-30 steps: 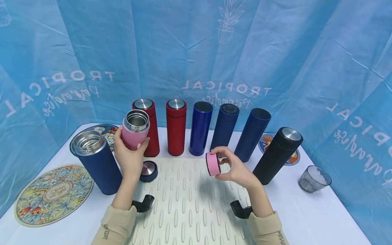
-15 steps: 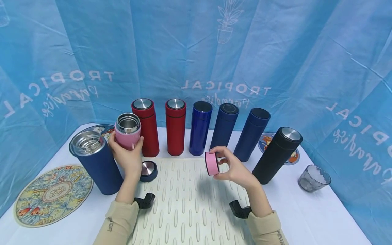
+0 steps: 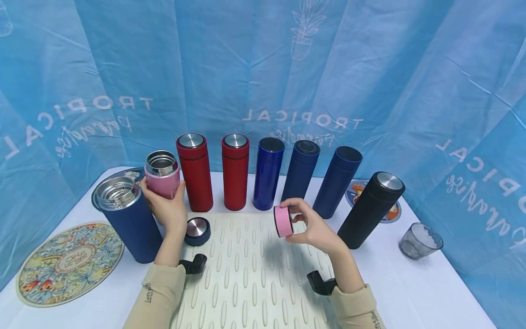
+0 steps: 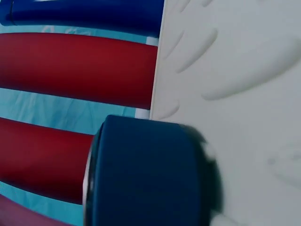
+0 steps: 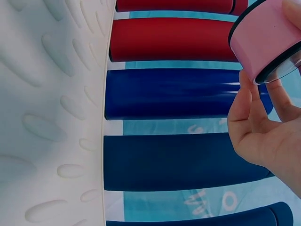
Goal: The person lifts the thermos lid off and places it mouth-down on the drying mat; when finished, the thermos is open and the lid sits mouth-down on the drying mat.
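Observation:
My left hand (image 3: pixel 169 208) grips a pink thermos flask (image 3: pixel 163 180), its steel mouth uncovered, near the large navy flask at the left. Over the pale mat, my right hand (image 3: pixel 314 228) pinches the pink lid (image 3: pixel 283 221) between thumb and fingers, tilted on its side. The right wrist view shows the same pink lid (image 5: pixel 268 37) close up, with black edges. A navy lid with a steel top (image 3: pixel 197 230) lies by the mat's left edge, below my left wrist; it fills the lower part of the left wrist view as a dark blue lid (image 4: pixel 146 174).
A wide navy flask (image 3: pixel 131 224), lidless, stands at left by a patterned round mat (image 3: pixel 71 265). Along the back stand red flasks (image 3: pixel 235 178), blue ones (image 3: pixel 268 178) and a black flask (image 3: pixel 367 214). A glass (image 3: pixel 421 241) stands at right. The ribbed mat (image 3: pixel 242 283) lies in front.
My left hand has carried the pink flask to the left, away from in front of the left red flask. My right hand and the pink lid have hardly moved.

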Demonstrator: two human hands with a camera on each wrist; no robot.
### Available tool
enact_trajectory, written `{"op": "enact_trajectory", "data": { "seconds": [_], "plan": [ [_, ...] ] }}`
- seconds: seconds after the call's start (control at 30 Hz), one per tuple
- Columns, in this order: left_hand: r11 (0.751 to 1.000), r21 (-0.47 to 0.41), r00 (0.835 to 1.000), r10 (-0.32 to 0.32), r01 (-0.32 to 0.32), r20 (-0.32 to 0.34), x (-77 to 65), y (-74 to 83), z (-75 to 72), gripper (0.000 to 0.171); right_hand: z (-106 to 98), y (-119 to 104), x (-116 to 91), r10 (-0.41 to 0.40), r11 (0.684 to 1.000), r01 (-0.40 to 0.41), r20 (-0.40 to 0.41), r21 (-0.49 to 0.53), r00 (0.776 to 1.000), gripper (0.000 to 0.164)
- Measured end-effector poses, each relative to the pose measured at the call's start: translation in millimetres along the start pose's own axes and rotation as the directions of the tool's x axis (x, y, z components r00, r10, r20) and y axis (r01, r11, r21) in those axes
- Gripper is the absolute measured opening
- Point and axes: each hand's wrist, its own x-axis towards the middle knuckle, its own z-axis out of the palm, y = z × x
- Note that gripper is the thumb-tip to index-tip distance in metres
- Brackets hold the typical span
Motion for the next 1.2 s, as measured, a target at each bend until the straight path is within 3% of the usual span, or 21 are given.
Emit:
{"op": "enact_trajectory", "data": {
  "seconds": [0.4, 0.8, 1.03, 1.2],
  "plan": [
    [0.987, 0.037, 0.988, -0.155, 0.156, -0.008, 12.0, 9.0, 0.5, 0.09, 2, -1, 0, 0.012, 0.999, -0.012, 0.006, -0.035, 1.0, 0.069],
    [0.982, 0.042, 0.983, -0.182, 0.183, -0.023, 12.5, 6.3, 0.9, 0.09, 17, -1, 8, 0.034, 0.994, -0.035, -0.017, -0.104, 0.999, 0.07],
    [0.981, 0.043, 0.982, -0.189, 0.19, -0.02, 11.7, 7.2, 0.4, 0.089, 42, -4, 30, 0.027, 0.984, -0.032, -0.033, -0.173, 0.999, 0.07],
    [0.981, 0.053, 0.982, -0.187, 0.188, -0.021, 13.0, 7.4, 0.7, 0.089, 67, -1, 49, -0.004, 0.96, -0.007, -0.037, -0.281, 0.999, 0.069]
  ]
}}
